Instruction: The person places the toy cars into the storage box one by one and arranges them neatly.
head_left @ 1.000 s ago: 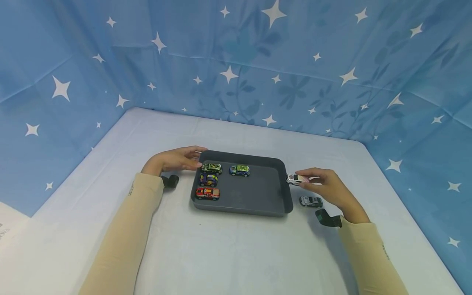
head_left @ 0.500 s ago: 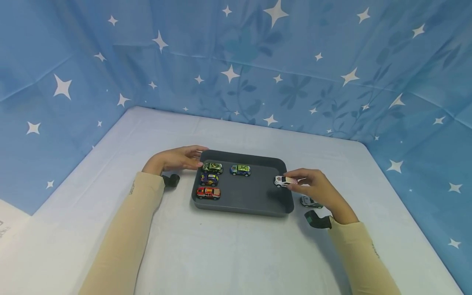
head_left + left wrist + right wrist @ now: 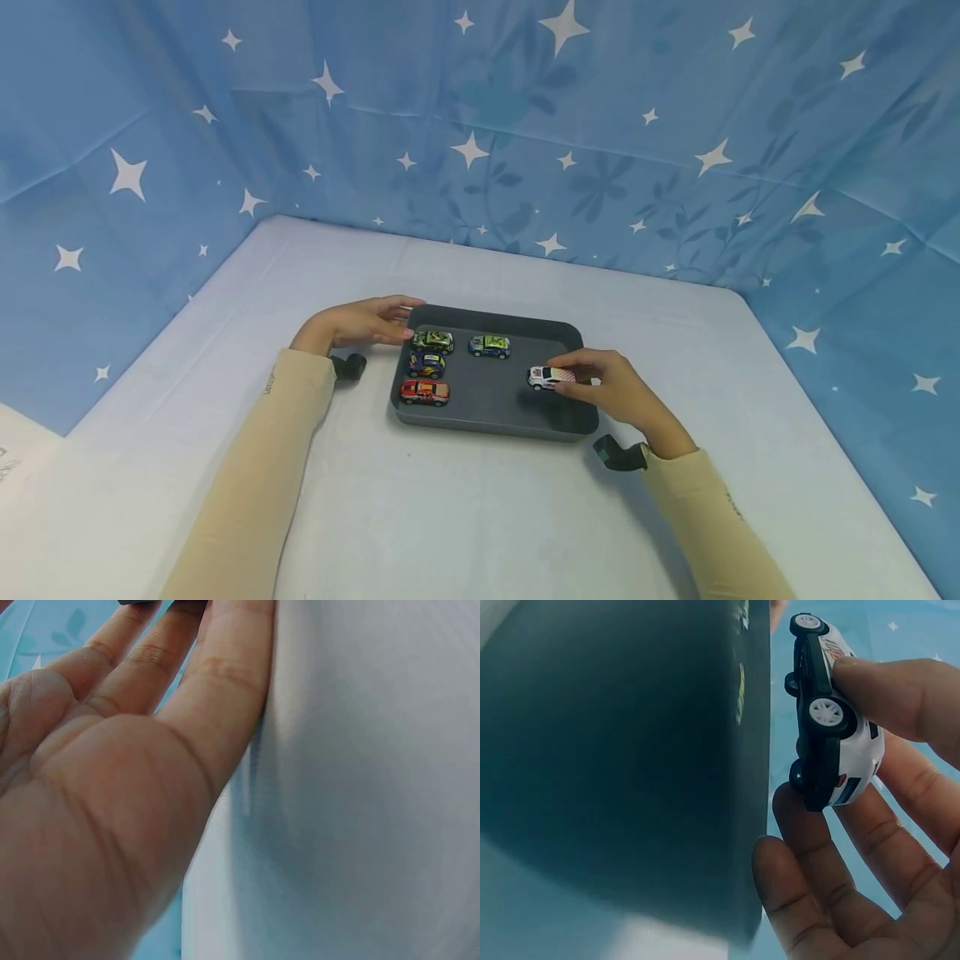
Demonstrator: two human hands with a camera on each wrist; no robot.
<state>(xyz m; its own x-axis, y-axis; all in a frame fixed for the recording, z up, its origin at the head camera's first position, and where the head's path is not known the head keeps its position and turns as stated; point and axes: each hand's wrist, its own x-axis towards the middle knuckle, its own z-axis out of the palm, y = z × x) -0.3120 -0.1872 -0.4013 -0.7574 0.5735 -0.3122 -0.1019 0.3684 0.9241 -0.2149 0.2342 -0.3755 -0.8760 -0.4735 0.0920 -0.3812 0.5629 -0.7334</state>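
Note:
My right hand (image 3: 611, 385) pinches a white toy car (image 3: 547, 377) by its sides, above the right half of the dark grey tray (image 3: 480, 429). In the right wrist view the thumb presses one side of the car, and its wheels and black underside face the tray. My left hand (image 3: 363, 323) holds the tray at its back left corner, thumb at the left rim. Inside the tray, along the left side, stand a camouflage-patterned toy car (image 3: 433, 341), a purple toy car (image 3: 427, 364) and a red toy car (image 3: 424, 392). A green-and-blue toy car (image 3: 490, 346) stands back of centre.
The tray rests on a table with a white cloth (image 3: 465, 517). Blue curtains with white stars (image 3: 480, 125) hang behind and along both sides. Black wrist cameras (image 3: 620, 453) jut from the sleeves.
The white toy car, gripped in my right hand, has moved left from outside the tray's right rim to over the tray. The grey toy car is now hidden behind the right hand. My left hand stays put.

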